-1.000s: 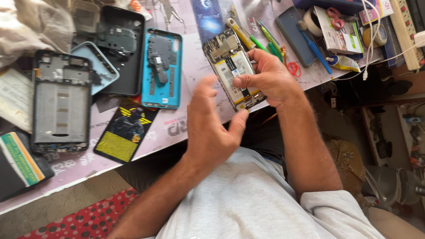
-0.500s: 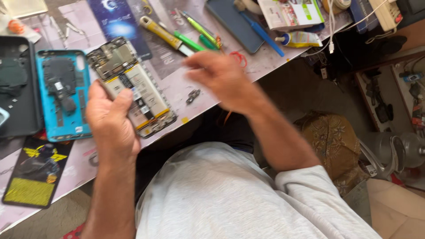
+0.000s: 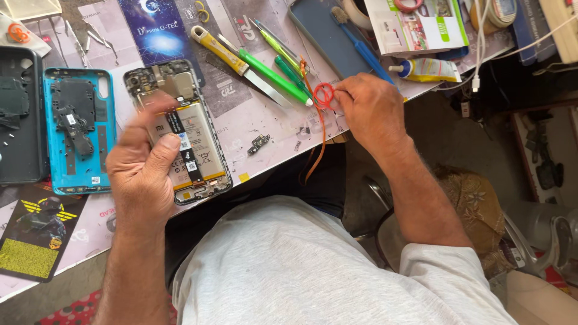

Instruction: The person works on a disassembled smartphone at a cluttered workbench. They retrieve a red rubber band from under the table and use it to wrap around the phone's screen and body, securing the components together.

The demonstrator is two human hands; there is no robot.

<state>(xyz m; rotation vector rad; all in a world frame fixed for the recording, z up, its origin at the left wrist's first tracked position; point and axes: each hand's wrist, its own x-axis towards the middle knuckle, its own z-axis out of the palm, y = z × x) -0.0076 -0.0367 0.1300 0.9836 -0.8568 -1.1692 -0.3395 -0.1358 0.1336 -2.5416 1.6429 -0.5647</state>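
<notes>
Phone repair, tool-fetching step: left hand (image 3: 144, 174) grips the opened phone (image 3: 180, 129); right hand (image 3: 370, 108) pinches orange-handled scissors (image 3: 323, 95) just beside it; lifting them needs a firmer hold.

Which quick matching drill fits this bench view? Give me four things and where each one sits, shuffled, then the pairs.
Things:
1. opened phone
2. blue back cover
3. red scissor handles
4. glue tube

Places:
A. lying flat on the mat at the left, inner side up
B. at the fingertips of the right hand
C. held in the left hand, battery showing
D. on the mat beyond the right hand, beside a booklet

Pairs: 1-C, 2-A, 3-B, 4-D
</notes>
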